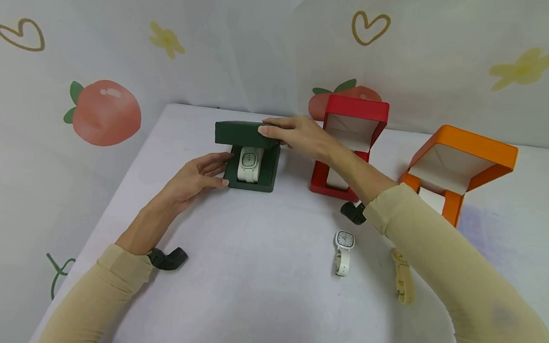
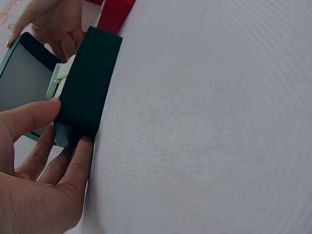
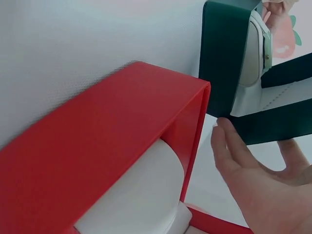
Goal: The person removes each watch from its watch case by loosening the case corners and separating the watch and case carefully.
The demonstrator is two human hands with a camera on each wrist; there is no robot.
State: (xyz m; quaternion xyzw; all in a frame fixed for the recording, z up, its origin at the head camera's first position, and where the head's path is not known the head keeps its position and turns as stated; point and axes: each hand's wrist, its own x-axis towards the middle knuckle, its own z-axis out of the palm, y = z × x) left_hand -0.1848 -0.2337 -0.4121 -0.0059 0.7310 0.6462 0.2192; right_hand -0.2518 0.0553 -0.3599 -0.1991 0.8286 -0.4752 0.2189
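A green watch box (image 1: 267, 179) stands on the white table with its lid (image 1: 236, 134) part-way raised. Inside it, a pale watch (image 1: 249, 160) with a light-green case is wrapped round a white cushion. My left hand (image 1: 190, 183) holds the box base at its left side, thumb at the front corner and fingers along the side wall. The lid's right end is pinched by my right hand (image 1: 305, 136), with the thumb on its front face and fingers over the top. In the right wrist view, that hand (image 3: 273, 190) is beside the lid's edge.
Right of the green box stands a raised-lid red watch box (image 1: 318, 180), partly behind my right forearm. Farther right is an orange watch box (image 1: 493, 146), lid up. A white watch (image 1: 344, 240) and a beige watch (image 1: 404, 283) lie in front; my right sleeve partly covers the beige one.
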